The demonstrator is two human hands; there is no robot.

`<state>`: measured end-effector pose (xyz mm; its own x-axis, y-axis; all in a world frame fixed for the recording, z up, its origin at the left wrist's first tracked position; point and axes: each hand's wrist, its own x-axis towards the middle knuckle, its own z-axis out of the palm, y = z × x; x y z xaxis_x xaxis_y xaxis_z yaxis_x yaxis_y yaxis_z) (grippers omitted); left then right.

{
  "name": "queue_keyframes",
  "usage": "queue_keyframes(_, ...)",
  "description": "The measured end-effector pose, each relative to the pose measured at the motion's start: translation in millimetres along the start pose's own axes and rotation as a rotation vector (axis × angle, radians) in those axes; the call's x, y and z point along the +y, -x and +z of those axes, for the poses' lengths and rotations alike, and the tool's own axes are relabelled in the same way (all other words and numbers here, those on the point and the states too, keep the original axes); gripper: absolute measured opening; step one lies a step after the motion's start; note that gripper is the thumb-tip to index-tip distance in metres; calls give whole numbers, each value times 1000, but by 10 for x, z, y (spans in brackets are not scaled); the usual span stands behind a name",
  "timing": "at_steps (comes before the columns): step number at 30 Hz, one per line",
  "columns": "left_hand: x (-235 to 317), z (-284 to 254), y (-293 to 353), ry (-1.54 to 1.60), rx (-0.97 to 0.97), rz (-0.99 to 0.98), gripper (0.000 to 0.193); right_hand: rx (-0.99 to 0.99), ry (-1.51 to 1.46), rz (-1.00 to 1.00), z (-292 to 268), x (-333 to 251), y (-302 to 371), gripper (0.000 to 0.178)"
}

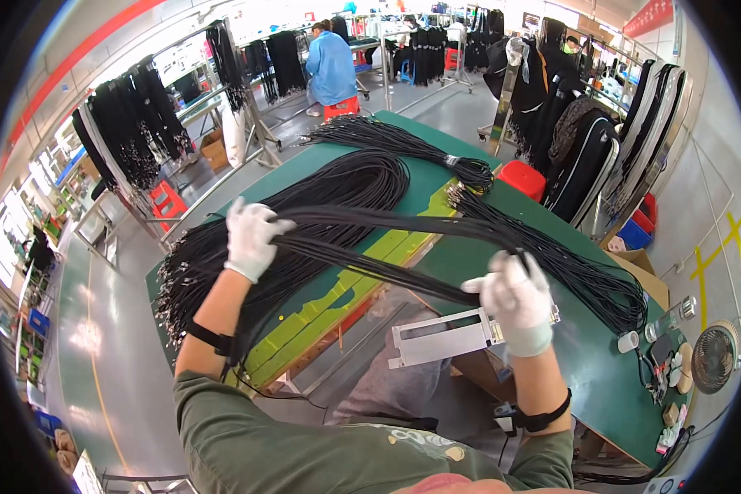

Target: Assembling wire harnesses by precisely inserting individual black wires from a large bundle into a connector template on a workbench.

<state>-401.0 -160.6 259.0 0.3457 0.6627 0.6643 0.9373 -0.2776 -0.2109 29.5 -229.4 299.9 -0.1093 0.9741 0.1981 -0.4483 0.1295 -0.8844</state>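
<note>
A long loop of thin black cables (370, 216) is stretched between my two hands, its two strands running side by side over the table. My left hand (253, 240), in a white glove, grips the loop's left end. My right hand (514, 300), also gloved, is closed on the right end, slightly blurred. Under the left hand lies a large pile of black cables (346, 177) with metal tips fanned at the left edge. A white metal frame (440, 337) sits just below my right hand at the table's near edge.
More cable bundles lie on the green table: one tied bundle (387, 136) at the back, another (568, 267) at right. A yellow-green taped strip (321, 317) crosses the table. Pliers (652, 375), a clear bottle (671, 319) and a small fan (716, 356) stand right. A person (331, 66) sits behind.
</note>
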Motion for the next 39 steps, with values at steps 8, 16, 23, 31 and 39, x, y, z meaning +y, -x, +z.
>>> queue_keyframes(8, -1000, -359, 157, -315, 255, -142, 25, 166, -290, -78, -1151, -285, 275, 27)
queue_keyframes(16, -843, 6, 65, -276, -38, -84, 22, 274, -89, 103, -2023, -91, 839, 23)
queue_keyframes(23, 653, 448, -779, 109, -354, 58, 14, 848, 222, 93, -3407, -466, 1469, 23)
queue_keyframes(31, 3527, 1277, -1351, 567, -353, 714, 15, 1560, 1386, -293, -5876, -1424, 3509, 43)
queue_keyframes(39, 4910, 1097, -1207, 500, -643, 836, 24, 325, 1600, -331, -2768, -214, 1386, 45)
